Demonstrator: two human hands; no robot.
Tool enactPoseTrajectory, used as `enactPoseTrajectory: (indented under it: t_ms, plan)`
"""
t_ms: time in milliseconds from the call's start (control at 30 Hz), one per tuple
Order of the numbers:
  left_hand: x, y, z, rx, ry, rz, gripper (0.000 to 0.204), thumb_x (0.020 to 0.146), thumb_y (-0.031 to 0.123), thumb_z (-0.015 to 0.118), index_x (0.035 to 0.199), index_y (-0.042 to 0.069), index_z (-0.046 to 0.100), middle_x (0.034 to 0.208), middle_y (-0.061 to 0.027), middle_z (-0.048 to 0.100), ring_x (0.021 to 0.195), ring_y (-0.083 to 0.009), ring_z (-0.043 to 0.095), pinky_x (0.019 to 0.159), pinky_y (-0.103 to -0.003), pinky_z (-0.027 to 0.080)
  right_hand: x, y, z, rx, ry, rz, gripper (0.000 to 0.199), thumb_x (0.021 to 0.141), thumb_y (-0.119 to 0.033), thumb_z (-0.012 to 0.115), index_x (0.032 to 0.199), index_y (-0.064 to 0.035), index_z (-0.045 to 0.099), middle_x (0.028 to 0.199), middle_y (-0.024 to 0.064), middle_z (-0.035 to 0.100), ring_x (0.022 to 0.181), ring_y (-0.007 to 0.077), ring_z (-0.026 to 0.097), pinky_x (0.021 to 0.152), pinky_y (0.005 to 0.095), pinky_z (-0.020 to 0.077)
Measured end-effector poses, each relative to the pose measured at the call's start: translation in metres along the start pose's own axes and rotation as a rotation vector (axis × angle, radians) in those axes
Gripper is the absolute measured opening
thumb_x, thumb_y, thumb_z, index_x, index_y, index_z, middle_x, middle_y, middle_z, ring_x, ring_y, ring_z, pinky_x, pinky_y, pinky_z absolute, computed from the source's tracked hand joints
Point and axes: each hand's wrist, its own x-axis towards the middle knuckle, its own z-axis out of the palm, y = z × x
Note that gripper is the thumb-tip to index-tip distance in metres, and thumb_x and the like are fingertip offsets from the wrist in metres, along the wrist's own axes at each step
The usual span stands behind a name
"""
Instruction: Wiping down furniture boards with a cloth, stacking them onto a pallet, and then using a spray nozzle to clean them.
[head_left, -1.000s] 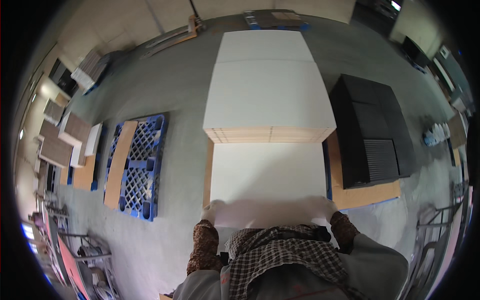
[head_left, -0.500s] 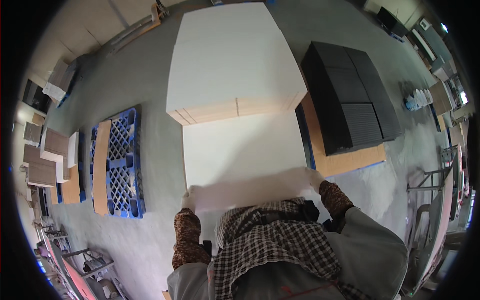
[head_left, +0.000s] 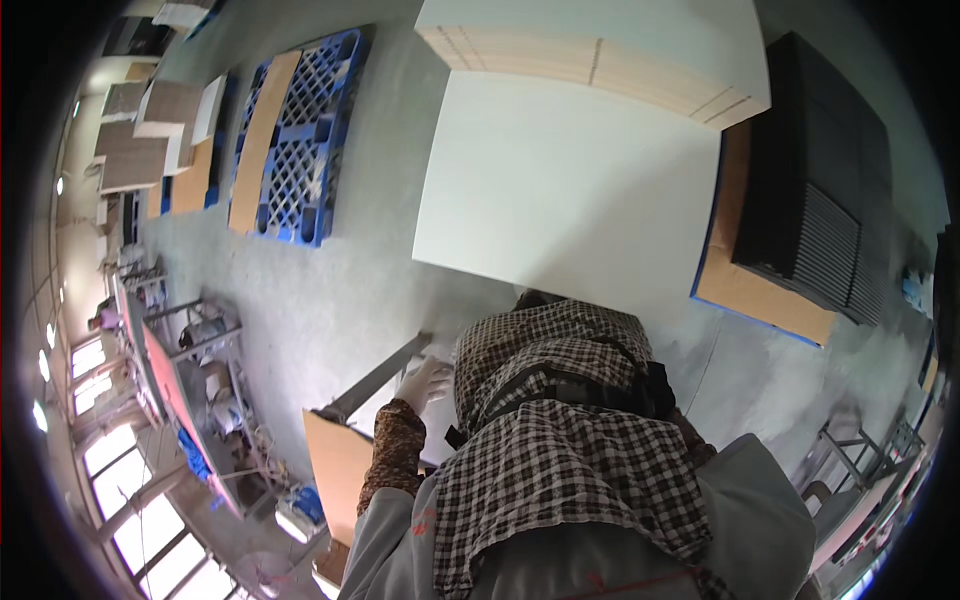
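In front of me lies a wide white board (head_left: 560,180), flat, with its near edge just beyond my checked apron. Behind it rises a taller stack of white boards (head_left: 600,65) with pale tan layered sides and dark marks. My left hand (head_left: 428,380), in a pale glove, is beside my waist, fingers loosely stretched and nothing seen in them. It is apart from the board, close to a grey metal bar (head_left: 375,380). My right hand is hidden behind my body; only a bit of its patterned sleeve (head_left: 692,437) shows.
To the right, black stacked sheets (head_left: 810,190) stand on cardboard over a blue pallet. A blue plastic pallet (head_left: 300,150) with a cardboard strip lies at left. Brown boxes (head_left: 150,130) stand farther left. A cardboard-topped surface (head_left: 335,465) is beside my left forearm.
Both hands have left the near edge of the white board. My left hand has come back beside my waist, and my right hand has gone out of sight. The view has shifted and turned.
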Motion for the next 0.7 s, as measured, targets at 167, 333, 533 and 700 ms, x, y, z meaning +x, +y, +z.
enactPoseTrajectory:
  t_ms: [167, 333, 533, 700]
  plan:
    - [-0.044, -0.016, 0.003, -0.020, 0.027, 0.058, 0.076, 0.105, 0.059, 0.048, 0.142, -0.007, 0.052, 0.131, -0.0207, 0.066, 0.119, -0.0299, 0.064, 0.102, -0.042, 0.050, 0.034, 0.000, 0.004, 0.230, -0.048, -0.098, 0.060, 0.108, -0.052, 0.037, 0.133, -0.0034, 0.061, 0.122, 0.0149, 0.067, 0.110, 0.0304, 0.064, 0.091, 0.0493, 0.0544]
    - [-0.022, -0.004, 0.001, -0.013, -0.013, 0.145, 0.076, 0.105, 0.058, 0.046, 0.145, -0.007, 0.050, 0.133, -0.0220, 0.065, 0.122, -0.0317, 0.063, 0.103, -0.043, 0.050, 0.062, -0.032, -0.013, 0.659, -0.206, -0.287, 0.061, 0.108, -0.051, 0.035, 0.135, -0.0016, 0.060, 0.127, 0.0166, 0.067, 0.115, 0.0320, 0.064, 0.095, 0.0494, 0.0545]
    - [-0.045, -0.012, -0.028, -0.220, -0.118, 0.323, 0.073, 0.106, 0.055, 0.049, 0.144, -0.007, 0.048, 0.120, -0.0172, 0.067, 0.110, -0.0275, 0.066, 0.099, -0.044, 0.052, -0.051, -0.177, 0.109, -0.975, -0.386, -1.104, 0.060, 0.110, -0.045, 0.039, 0.150, -0.0006, 0.048, 0.143, 0.0143, 0.059, 0.130, 0.0238, 0.056, 0.113, 0.0365, 0.0452]
    - [-0.068, 0.020, -0.036, -0.329, -0.258, 0.406, 0.084, 0.102, 0.067, 0.048, 0.138, -0.009, 0.051, 0.106, -0.0151, 0.069, 0.094, -0.0235, 0.069, 0.082, -0.037, 0.059, -0.169, -0.246, 0.263, -0.576, -0.883, -0.513, 0.073, 0.108, -0.057, 0.037, 0.152, 0.0005, 0.045, 0.154, 0.0144, 0.050, 0.135, 0.0205, 0.052, 0.114, 0.0362, 0.0443]
